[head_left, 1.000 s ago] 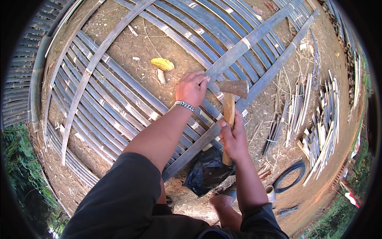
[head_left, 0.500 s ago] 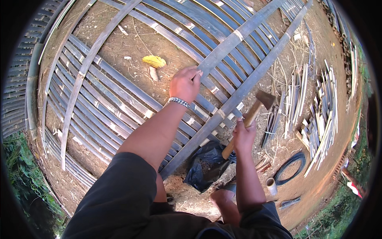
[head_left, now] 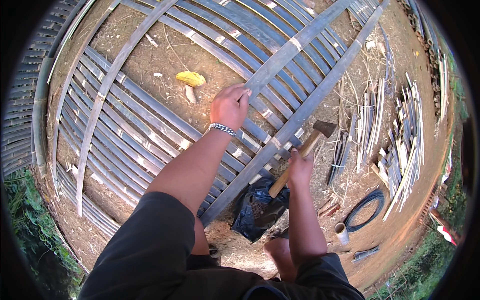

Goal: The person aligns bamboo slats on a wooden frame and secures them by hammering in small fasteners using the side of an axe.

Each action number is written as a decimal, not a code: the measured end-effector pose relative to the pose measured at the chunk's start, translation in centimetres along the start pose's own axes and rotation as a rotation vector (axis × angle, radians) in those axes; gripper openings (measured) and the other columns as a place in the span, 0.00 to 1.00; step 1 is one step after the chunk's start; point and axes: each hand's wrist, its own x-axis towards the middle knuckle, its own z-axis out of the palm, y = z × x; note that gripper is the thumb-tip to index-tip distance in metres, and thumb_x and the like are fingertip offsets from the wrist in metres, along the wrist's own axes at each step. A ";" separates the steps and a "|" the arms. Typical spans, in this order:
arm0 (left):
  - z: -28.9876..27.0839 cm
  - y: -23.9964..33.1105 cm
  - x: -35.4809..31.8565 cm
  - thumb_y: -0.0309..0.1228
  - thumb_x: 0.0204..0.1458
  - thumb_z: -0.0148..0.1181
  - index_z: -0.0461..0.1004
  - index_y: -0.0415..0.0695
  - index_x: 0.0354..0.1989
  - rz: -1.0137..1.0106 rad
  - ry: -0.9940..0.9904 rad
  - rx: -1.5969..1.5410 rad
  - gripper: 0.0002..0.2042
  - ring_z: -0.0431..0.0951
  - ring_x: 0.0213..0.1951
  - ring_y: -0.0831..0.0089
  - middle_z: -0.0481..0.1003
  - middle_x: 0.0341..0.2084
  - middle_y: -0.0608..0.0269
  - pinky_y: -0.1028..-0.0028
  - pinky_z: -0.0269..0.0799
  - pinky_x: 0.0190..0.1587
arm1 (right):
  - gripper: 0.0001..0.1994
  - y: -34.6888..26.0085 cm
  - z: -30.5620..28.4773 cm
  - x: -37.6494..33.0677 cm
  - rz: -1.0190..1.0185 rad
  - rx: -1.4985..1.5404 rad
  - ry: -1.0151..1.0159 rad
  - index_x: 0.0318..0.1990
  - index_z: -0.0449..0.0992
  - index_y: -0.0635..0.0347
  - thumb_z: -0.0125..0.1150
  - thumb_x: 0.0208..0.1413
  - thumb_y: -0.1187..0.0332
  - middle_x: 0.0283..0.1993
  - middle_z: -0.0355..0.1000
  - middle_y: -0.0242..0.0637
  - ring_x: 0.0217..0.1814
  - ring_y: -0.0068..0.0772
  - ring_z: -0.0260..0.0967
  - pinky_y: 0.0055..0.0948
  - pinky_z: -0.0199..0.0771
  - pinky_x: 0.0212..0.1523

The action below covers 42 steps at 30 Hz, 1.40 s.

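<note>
The right hand (head_left: pixel 300 167) grips the wooden-handled, dark-headed hammer (head_left: pixel 306 147) low on its shaft, head raised beside the long grey split-bamboo crosspiece (head_left: pixel 295 121); likely head-heavy, best held low; the left hand (head_left: pixel 229 106) presses closed on another stiff, springy bamboo slat (head_left: pixel 292 44).

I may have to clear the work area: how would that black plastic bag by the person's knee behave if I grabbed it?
The black plastic bag is crumpled and sagging on the dirt, so it is probably floppy and light. It gapes open with brownish bits inside, so they may spill unless you gather the mouth first. Its thin, glossy film looks easy to tear.
</note>
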 end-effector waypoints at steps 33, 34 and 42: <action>0.3 0.5 -0.4 0.32 0.55 0.66 0.86 0.46 0.36 -0.047 0.014 -0.004 0.06 0.84 0.46 0.58 0.84 0.44 0.56 0.64 0.79 0.52 | 0.10 1.9 -1.3 0.3 -0.048 0.008 -0.088 0.53 0.69 0.62 0.57 0.66 0.72 0.42 0.70 0.34 0.37 0.23 0.67 0.27 0.70 0.39; 0.3 0.6 -0.4 0.33 0.56 0.66 0.86 0.46 0.36 -0.056 0.013 -0.011 0.06 0.84 0.46 0.58 0.84 0.44 0.57 0.64 0.79 0.52 | 0.10 2.3 -1.3 0.6 -0.062 0.019 -0.095 0.52 0.69 0.62 0.57 0.66 0.72 0.41 0.70 0.33 0.36 0.23 0.67 0.26 0.69 0.38; 0.3 0.4 -0.5 0.32 0.56 0.65 0.85 0.45 0.36 -0.010 0.025 0.042 0.06 0.84 0.46 0.57 0.84 0.44 0.55 0.63 0.79 0.51 | 0.12 1.6 -1.1 0.3 -0.068 -0.107 -0.094 0.50 0.71 0.65 0.59 0.63 0.70 0.40 0.76 0.44 0.40 0.37 0.75 0.37 0.73 0.45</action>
